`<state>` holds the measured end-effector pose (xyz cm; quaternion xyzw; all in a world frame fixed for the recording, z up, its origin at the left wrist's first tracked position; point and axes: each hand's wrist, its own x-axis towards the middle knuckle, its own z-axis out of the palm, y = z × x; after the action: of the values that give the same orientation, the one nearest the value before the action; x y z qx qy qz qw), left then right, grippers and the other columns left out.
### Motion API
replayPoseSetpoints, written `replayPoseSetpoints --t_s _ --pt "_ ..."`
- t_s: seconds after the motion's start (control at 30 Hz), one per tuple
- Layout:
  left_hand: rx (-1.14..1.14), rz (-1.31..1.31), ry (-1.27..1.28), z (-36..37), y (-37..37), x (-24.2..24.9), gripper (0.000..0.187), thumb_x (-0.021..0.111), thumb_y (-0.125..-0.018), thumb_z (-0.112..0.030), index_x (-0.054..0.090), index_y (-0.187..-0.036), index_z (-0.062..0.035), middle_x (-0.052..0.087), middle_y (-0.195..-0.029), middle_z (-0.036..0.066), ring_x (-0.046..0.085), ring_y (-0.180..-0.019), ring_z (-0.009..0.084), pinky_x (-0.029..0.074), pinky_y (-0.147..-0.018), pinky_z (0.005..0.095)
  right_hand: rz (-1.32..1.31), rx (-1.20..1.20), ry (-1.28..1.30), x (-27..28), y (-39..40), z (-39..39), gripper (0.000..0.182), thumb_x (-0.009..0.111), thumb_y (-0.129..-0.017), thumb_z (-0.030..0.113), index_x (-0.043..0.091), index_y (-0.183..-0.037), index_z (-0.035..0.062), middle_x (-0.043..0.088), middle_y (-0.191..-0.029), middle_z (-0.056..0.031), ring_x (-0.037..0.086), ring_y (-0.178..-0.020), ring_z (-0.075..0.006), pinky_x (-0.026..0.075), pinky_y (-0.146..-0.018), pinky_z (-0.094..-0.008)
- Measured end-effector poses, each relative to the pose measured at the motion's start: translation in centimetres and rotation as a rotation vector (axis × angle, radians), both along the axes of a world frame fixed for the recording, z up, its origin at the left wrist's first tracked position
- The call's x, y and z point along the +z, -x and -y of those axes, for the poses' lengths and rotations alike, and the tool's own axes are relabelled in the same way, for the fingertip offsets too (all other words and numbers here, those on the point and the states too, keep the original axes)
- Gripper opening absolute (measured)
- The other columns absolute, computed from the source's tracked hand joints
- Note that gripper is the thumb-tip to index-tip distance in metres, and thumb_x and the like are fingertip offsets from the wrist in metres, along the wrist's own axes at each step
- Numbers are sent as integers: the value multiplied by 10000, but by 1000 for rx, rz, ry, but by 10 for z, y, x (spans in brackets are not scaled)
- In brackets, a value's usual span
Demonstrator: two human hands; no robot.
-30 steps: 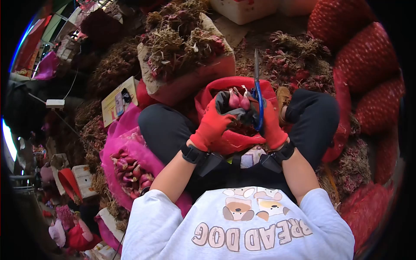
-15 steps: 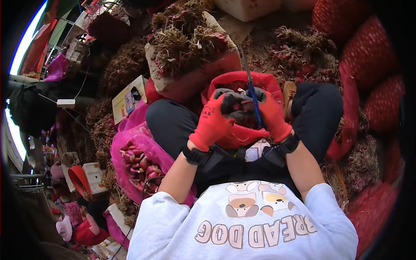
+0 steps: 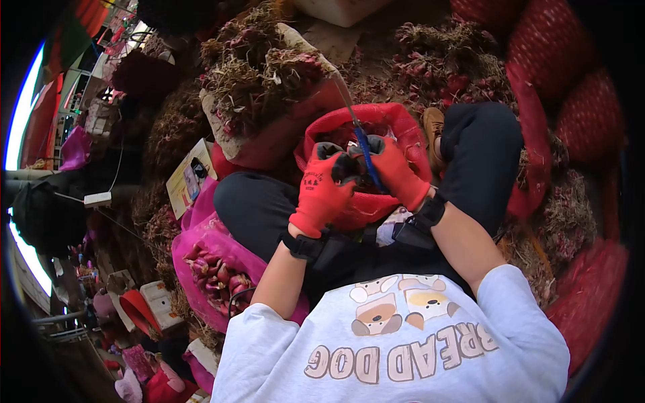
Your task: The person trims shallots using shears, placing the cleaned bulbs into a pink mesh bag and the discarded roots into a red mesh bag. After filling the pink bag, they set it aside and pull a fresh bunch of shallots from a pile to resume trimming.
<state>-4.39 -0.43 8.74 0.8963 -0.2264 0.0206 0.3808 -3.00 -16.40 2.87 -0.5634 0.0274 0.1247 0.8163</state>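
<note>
Both hands wear red gloves with dark palms and fingers, over a red mesh bag (image 3: 411, 127) between the legs. My left hand (image 3: 324, 188) is curled, its fingers bent round something dark that I cannot make out. Close beside it my right hand (image 3: 398, 171) is closed round the blue handle of a long-bladed knife (image 3: 366, 156). The thin blade points up and away, past the bag's far rim. Dark reddish contents show inside the bag. A pink mesh bag (image 3: 252, 258) with red shallots (image 3: 213, 277) lies by the left knee.
Dried shallot bunches (image 3: 259, 74) lie on a pale-edged block ahead. More bunches (image 3: 457, 60) cover the ground ahead right. Full red mesh sacks (image 3: 591, 121) line the right side. A card (image 3: 189, 178) with a phone-like object lies left. People sit at the lower left.
The view has shifted, so most things appear further left and higher. The hands have moved slightly apart, and the knife has tilted more to the left.
</note>
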Motion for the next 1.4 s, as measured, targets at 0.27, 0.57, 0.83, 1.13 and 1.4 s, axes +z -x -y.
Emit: replayPoseSetpoints --t_s 0.27,0.57,0.83,1.13,1.4 --pt "6 435 -399 9 -5 -1 333 681 -632 -79 631 -958 -121 510 -1094 72 481 -1002 312 424 -799 413 -30 -108 -20 0 -7 -3 184 668 -841 202 659 -896 26 616 -688 13 548 -615 -42 440 -553 -213" --pt "70 276 -98 11 7 -49 230 658 -632 -31 602 -855 -44 512 -1015 130 523 -898 316 448 -738 403 -123 -254 -336 -15 -20 14 159 613 -881 159 646 -968 32 613 -719 -1 558 -585 -75 476 -529 -224" --pt "225 117 219 5 -6 -18 306 693 -701 -4 638 -1000 -45 532 -1009 104 591 -844 216 506 -704 311 10 -300 -239 27 -14 19 109 639 -874 149 651 -921 52 617 -714 9 566 -579 -67 488 -508 -218" --pt "121 485 -290 9 -8 -25 278 689 -657 -93 633 -928 -124 557 -925 86 553 -915 293 439 -763 417 151 -232 -59 8 -7 3 161 674 -841 101 652 -988 40 654 -800 -8 585 -666 -51 468 -554 -208" --pt "41 -788 960 -5 -5 -60 372 566 -853 -45 494 -1216 -86 546 -1143 60 567 -1003 178 497 -804 288 -2 -151 -147 35 -17 35 199 683 -832 101 646 -1014 31 667 -882 -19 617 -733 -77 485 -596 -212"
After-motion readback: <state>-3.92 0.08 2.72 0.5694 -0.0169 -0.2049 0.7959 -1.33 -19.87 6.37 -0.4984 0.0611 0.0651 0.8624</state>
